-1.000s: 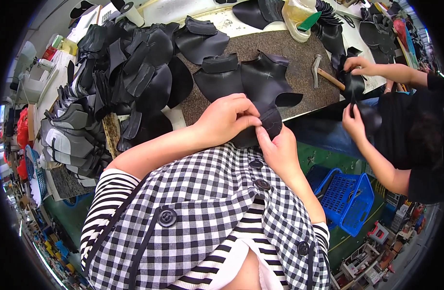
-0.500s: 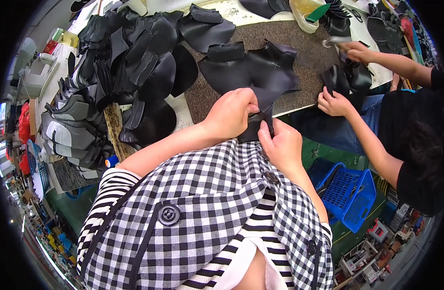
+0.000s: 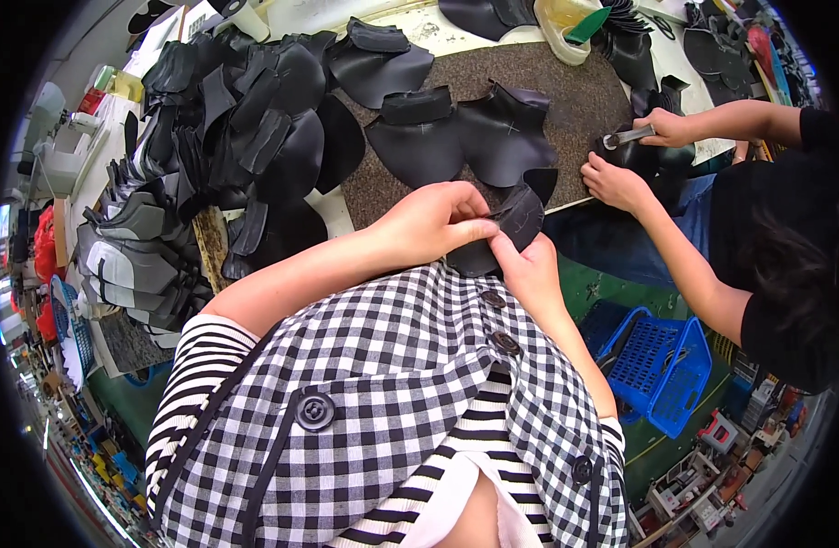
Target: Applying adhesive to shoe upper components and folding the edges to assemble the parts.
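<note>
Close to my body, both hands pinch a black leather shoe upper piece at the table's front edge. My left hand is closed on its upper left side, thumb pressed against the fingertips. From below, my right hand grips it, with the thumb up beside the left thumb; its fingers are mostly hidden behind the piece. Part of the leather curves up to the right of the thumbs and part hangs below them. Just beyond lie two black leather pieces, a left one and a right one, on a brown mat.
Heaped black leather pieces cover the table's left side, beside stacked grey pieces. At right, a co-worker's hand holds a hammer over black leather. A yellowish container stands at the back; a blue basket is on the floor.
The leather in my hands has turned, and a curved part now stands up at right. My left thumb has come across toward the right thumb. The co-worker's hammer has come down onto the leather.
</note>
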Tool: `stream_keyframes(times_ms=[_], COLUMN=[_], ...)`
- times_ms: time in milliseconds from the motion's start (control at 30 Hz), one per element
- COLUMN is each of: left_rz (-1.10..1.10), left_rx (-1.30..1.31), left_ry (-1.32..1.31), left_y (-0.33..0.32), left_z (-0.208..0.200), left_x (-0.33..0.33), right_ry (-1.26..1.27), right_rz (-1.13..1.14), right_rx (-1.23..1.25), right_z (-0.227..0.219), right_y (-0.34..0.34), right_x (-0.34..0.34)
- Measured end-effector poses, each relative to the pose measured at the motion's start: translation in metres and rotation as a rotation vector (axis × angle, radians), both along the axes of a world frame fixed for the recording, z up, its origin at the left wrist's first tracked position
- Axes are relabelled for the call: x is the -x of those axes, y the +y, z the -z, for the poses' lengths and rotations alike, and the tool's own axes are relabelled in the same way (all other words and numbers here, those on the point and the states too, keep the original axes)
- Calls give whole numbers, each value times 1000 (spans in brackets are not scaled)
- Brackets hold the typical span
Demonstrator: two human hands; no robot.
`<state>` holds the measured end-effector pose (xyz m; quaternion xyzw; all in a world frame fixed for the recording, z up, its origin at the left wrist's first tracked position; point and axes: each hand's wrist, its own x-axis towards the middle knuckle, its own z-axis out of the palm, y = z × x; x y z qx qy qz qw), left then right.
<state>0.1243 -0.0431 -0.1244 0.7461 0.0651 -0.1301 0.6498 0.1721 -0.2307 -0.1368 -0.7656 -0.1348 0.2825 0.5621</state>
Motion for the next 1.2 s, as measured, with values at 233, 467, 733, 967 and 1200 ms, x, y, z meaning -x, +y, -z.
stream_keyframes(times_ms=[233,467,733,967,1200], left_rz=[-53,-202,-112,-47,-83], left_rx=[-368,-388,-59,-171,-356], left_ry=[-257,-344,-142,-322,-511], left_y=[0,-12,-2,-5,-10], left_z=[-2,16,17,10,7], left_x=[7,7,10,6,7], right_ry=[-161,-259,-182,-199,-271], right_rz=[-44,-127,-46,-100,9], right_rx=[5,147,41,75,47], right_z=[-2,-16,-2,-1,-10], right_y=[6,7,-2,-9,1], right_x=[5,7,16,13,11])
